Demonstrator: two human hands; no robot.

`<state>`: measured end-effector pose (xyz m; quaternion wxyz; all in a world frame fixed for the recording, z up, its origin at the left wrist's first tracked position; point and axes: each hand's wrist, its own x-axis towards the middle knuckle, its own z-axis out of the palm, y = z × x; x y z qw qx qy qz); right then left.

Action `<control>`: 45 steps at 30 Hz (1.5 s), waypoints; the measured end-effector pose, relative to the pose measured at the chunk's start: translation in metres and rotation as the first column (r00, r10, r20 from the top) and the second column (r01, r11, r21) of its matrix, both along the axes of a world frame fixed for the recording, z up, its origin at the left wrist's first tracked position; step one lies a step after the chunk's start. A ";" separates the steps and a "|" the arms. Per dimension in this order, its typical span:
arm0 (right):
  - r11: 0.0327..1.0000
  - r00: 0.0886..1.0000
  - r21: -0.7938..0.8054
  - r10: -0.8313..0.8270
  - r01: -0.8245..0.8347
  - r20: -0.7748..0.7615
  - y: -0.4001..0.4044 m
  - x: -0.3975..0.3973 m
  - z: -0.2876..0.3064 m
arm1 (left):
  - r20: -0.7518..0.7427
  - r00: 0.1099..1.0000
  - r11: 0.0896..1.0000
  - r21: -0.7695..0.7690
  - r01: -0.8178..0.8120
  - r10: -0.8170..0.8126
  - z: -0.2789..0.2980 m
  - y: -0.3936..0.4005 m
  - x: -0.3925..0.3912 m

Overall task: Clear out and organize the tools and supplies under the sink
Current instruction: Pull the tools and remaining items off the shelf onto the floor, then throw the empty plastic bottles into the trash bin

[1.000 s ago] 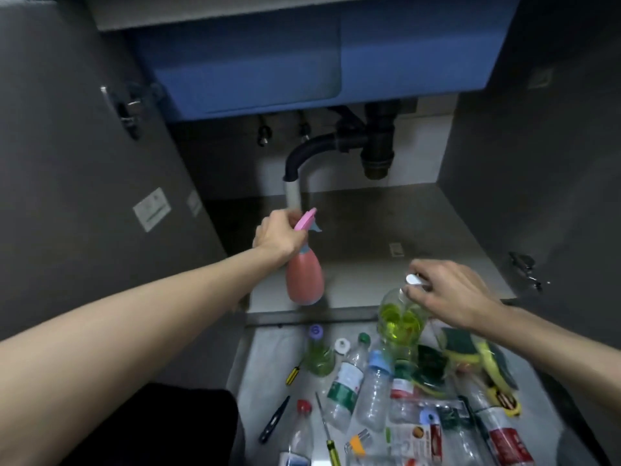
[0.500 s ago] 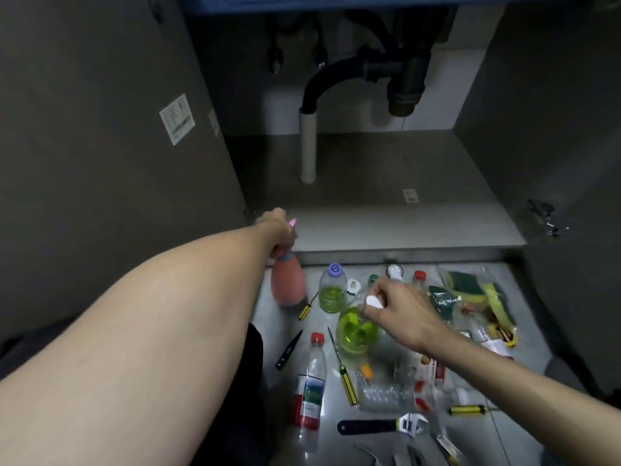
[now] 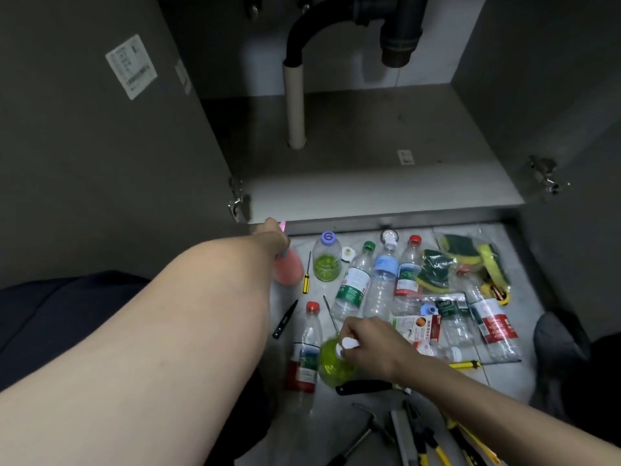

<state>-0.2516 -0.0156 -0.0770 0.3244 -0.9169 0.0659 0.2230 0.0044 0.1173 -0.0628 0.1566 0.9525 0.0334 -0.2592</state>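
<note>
In the head view, the left hand (image 3: 273, 237) grips the neck of a pink spray bottle (image 3: 289, 269), fingers curled round it just below the pink trigger. The bottle hangs upright, long axis vertical, nozzle end up, its base low over the floor (image 3: 519, 274) in front of the open sink cabinet (image 3: 386, 193), just beside a small yellow-handled screwdriver (image 3: 306, 276). The right hand (image 3: 371, 348) pinches the white cap of a bottle of green liquid (image 3: 331, 363), which stands roughly upright among the items on the floor, beside a red-capped plastic bottle (image 3: 307, 348) lying with its cap toward the cabinet. More plastic bottles (image 3: 381, 284) lie side by side, caps pointing to the cabinet, next to bagged scouring sponges (image 3: 460, 260).
</note>
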 end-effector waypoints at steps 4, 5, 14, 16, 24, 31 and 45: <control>0.999 1.000 0.040 0.003 -0.004 0.019 0.010 -0.002 -0.010 | 0.034 0.999 0.997 -0.061 -0.036 0.038 0.004 -0.006 -0.005; 0.999 0.999 0.041 0.008 -0.010 0.037 0.014 -0.001 -0.011 | 0.057 0.996 0.995 -0.087 -0.059 0.064 0.005 -0.006 -0.007; 0.979 0.982 -0.076 0.187 -0.188 -0.018 0.024 -0.014 -0.017 | 0.205 0.951 0.960 -0.209 -0.188 0.231 -0.012 0.022 -0.066; 0.989 0.990 -0.038 0.142 -0.142 -0.003 0.023 -0.016 -0.014 | 0.127 0.968 0.954 -0.237 -0.183 0.217 -0.020 0.021 -0.087; 0.994 0.998 0.084 0.064 -0.063 -0.010 0.011 -0.008 -0.009 | 0.023 0.995 0.981 -0.170 -0.090 0.095 -0.049 0.032 -0.148; 0.963 0.964 0.054 -0.262 0.265 -0.043 -0.034 -0.010 -0.030 | 0.002 1.000 0.998 -0.053 -0.031 0.032 -0.074 0.039 -0.178; 0.832 0.841 -0.153 -0.541 0.533 -0.016 -0.032 0.098 -0.086 | -0.178 0.974 0.987 -0.051 -0.154 0.142 -0.125 0.056 -0.187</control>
